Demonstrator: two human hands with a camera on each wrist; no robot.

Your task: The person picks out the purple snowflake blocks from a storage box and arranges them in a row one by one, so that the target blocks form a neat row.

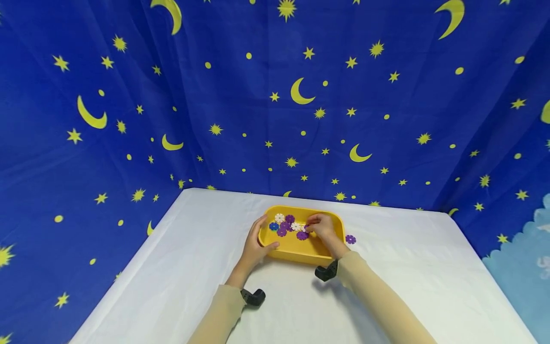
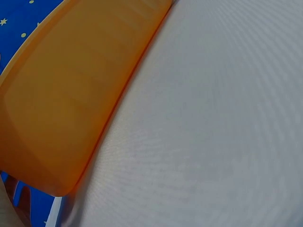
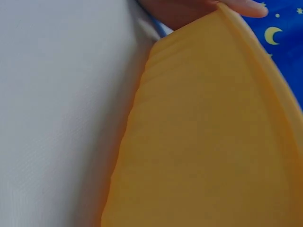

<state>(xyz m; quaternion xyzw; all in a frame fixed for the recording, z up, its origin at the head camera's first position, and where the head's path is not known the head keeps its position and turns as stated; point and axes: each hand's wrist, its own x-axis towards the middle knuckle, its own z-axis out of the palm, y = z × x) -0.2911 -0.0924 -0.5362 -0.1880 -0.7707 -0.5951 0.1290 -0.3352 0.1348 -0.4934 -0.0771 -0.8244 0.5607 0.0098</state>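
Left hand (image 1: 253, 244): grips the tray (image 1: 296, 256); keep it steady.
Right hand (image 1: 322, 227): at the flower pieces (image 1: 302, 235), grasp unclear; pinch one by its edge.

Blue fabric walls (image 1: 240, 95) printed with yellow moons (image 1: 301, 100) and stars (image 1: 286, 8) rise around a white table (image 1: 172, 267).

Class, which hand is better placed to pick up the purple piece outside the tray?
Right, probably: the right hand is nearer the purple piece, while the left hand grips the tray, farther away.
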